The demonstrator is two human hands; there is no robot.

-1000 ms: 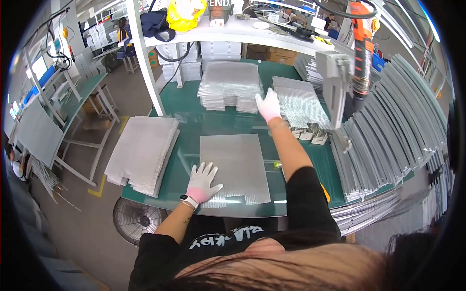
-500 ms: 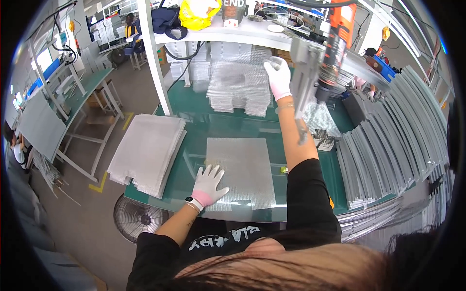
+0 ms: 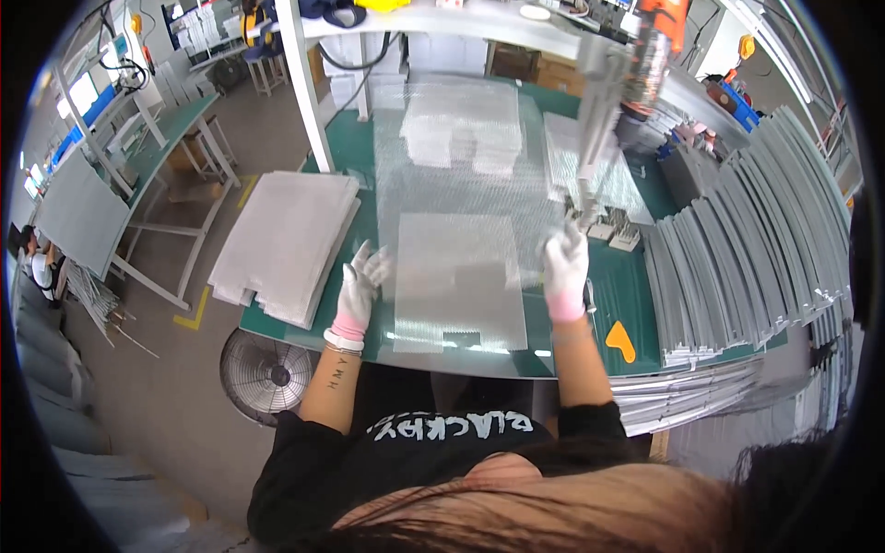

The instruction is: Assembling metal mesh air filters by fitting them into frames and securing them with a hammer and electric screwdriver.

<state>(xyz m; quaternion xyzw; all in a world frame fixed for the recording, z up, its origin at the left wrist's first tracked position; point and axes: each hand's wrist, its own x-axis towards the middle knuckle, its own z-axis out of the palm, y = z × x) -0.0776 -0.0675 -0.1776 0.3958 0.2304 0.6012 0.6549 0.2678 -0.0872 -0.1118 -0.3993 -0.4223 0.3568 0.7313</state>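
Right hand [image 3: 565, 256] drawn back toward body; left hand [image 3: 362, 281] lifted off flat sheet [image 3: 458, 309] on desk [image 3: 608, 293]. Translucent mesh sheet [image 3: 398, 189] now spans between hands, partly over flat sheet. Left fingers apart, beside its edge; right blurred, grip cannot be told.

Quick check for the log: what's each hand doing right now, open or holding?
Left hand: open, fingers spread beside the raised mesh sheet; contact cannot be told.
Right hand: blurred, but appears closed on the sheet's right edge.
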